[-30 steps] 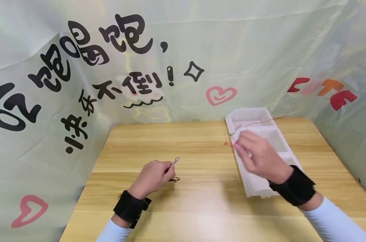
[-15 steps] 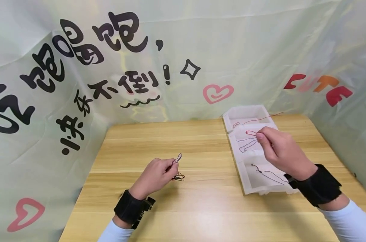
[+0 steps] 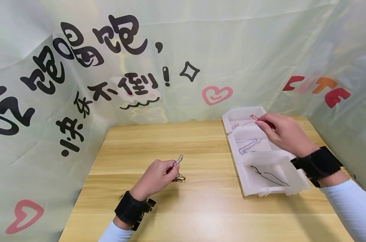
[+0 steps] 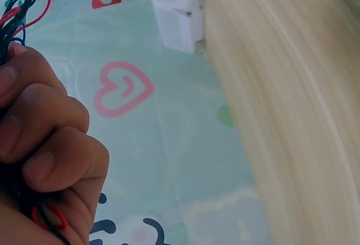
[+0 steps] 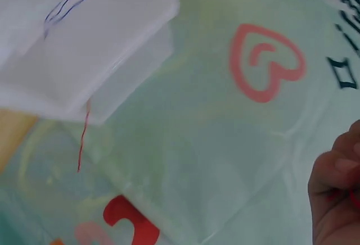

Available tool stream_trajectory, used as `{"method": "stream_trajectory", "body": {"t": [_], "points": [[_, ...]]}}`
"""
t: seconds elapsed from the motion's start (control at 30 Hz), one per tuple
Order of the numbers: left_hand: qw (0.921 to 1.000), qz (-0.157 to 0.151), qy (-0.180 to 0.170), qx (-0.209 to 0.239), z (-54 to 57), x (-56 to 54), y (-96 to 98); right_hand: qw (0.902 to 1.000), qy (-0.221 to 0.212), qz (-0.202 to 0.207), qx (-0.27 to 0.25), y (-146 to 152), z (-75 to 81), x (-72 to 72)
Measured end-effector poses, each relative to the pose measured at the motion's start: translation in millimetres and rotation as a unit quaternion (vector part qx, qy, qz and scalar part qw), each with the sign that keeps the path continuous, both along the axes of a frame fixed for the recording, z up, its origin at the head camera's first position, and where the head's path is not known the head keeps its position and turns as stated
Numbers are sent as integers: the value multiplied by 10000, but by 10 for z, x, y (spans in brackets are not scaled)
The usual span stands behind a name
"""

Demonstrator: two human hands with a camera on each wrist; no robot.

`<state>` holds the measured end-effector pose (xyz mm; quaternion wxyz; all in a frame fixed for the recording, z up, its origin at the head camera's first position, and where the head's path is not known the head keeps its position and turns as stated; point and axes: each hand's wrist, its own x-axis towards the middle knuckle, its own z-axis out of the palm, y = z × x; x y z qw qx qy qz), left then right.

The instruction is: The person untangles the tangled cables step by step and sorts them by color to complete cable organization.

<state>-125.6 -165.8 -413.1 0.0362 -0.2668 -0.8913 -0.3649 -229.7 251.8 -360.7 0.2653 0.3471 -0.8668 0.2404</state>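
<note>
In the head view my left hand (image 3: pixel 155 178) grips a bundle of thin wires (image 4: pixel 17 19), black, red and blue. A blue loop (image 3: pixel 180 159) sticks up past its thumb, and dark strands hang below the fingers. My right hand (image 3: pixel 287 133) pinches a looped red wire (image 3: pixel 254 117) between thumb and forefinger, over the far compartment of a white divided box (image 3: pixel 238 160). That compartment has another red wire (image 3: pixel 235 126) in it. Blue wires (image 3: pixel 248 146) lie in the middle compartment, black wire (image 3: pixel 270 176) in the near one. The right palm hides part of the box.
The box stands on the right of a wooden table (image 3: pixel 201 201), its far end close to the printed cloth backdrop (image 3: pixel 183 101). Cloth also closes off the left and right sides. A red strand (image 5: pixel 84 138) hangs over the box's outer edge in the right wrist view.
My right hand has moved from the box's left edge to over its far compartment, carrying the red wire. The blue and black wires inside are now uncovered. My left hand has barely moved.
</note>
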Motion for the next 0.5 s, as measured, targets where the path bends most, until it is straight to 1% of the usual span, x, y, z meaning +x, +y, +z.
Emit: {"method": "stream_trajectory", "body": {"t": [0.07,0.2,0.33,0.5], "points": [[10000,4,-9,6,-12,-1,-3,9996,0,-3,293,-7,-24,-114],[10000,-2,-61,14,-26,1,-6,9968,184,61,779,-26,-100,-349],[10000,-27,-63,36,-27,-2,-7,9951,155,29,980,-61,-173,-539],[10000,0,-54,46,-16,0,-12,9942,-128,-1,1066,-111,-247,-704]]}}
